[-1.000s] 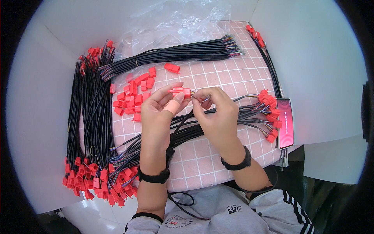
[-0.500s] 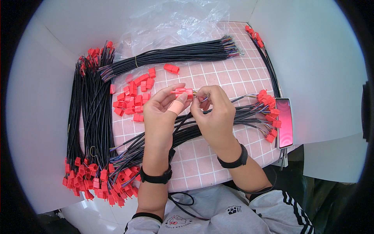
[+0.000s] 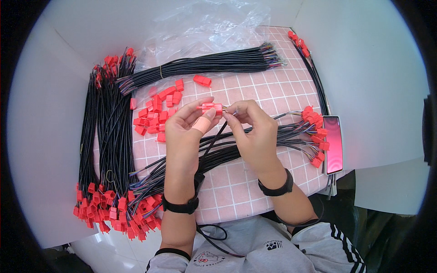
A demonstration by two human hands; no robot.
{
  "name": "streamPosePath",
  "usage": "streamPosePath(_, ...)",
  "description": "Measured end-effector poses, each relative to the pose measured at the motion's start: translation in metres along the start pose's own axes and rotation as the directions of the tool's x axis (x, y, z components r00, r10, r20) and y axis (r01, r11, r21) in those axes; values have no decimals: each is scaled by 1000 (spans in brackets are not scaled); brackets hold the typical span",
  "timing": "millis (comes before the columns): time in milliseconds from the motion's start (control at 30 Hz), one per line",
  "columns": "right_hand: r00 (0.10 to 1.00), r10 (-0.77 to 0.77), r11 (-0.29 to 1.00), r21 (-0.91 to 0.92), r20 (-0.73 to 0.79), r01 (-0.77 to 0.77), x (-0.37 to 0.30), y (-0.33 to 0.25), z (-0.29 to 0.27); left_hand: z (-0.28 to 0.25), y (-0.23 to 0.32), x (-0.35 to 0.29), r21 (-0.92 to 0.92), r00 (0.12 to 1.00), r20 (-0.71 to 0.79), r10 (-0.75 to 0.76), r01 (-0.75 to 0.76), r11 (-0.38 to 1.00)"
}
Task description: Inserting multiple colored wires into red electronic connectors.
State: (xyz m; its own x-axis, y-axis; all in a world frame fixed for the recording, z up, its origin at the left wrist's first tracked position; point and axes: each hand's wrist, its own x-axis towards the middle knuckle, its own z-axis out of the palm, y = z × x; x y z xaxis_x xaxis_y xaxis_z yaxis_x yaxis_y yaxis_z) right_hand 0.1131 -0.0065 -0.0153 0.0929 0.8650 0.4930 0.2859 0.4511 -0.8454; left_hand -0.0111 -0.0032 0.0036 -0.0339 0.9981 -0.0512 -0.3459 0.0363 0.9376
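Note:
My left hand (image 3: pixel 185 125), its thumb wrapped in a peach bandage, is closed round a red plastic connector (image 3: pixel 214 108) held above the middle of the table. Thin coloured wires (image 3: pixel 225 108) run out of the connector's right end. My right hand (image 3: pixel 255 127) pinches at these wires with thumb and index finger, close to the connector. A black cable (image 3: pixel 215 140) slants down to the left from between the hands. Beneath both hands lies a bundle of black cables (image 3: pixel 223 154), with red connectors (image 3: pixel 312 117) on its right end.
Loose red connectors (image 3: pixel 157 103) lie beyond my left hand. A tied cable bundle (image 3: pixel 200 64) rests on a clear plastic bag (image 3: pixel 200 27) at the back. Thick cable bundles (image 3: pixel 114 123) line the left side. A phone (image 3: pixel 333 144) lies at right; white panels (image 3: pixel 382 82) surround the pink-checked table (image 3: pixel 232 200).
My right thumb and index finger have shifted at the wires. The black cable between my hands shows more plainly. The connector stays in my left hand, moved very slightly left.

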Motion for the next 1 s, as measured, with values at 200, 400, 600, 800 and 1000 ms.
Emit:
streamPosePath(200, 996, -84, 995, 59, 6, 84, -1, 2, 2, -3, 1, 1, 17, 1000, -11, 23, -23, 1000)
streamPosePath(400, 993, -113, 993, -31, 45, 114, 0, 0, 0, -2, 2, 0, 144, 999, 16, 50, -52, 988)
streamPosePath(600, 987, -148, 981, -116, 59, 154, 0, 0, -1, 0, -1, 0, 174, 996, 63, 67, -77, 982)
streamPosePath(800, 998, -15, 1000, -2, 68, 15, 0, -2, -4, -1, -2, 0, 163, 991, 103, 80, -97, 982)
streamPosePath(1000, 995, 13, 998, -56, 96, -7, 1, -2, -7, -4, -3, 1, 162, 988, 134, 80, -102, 981)
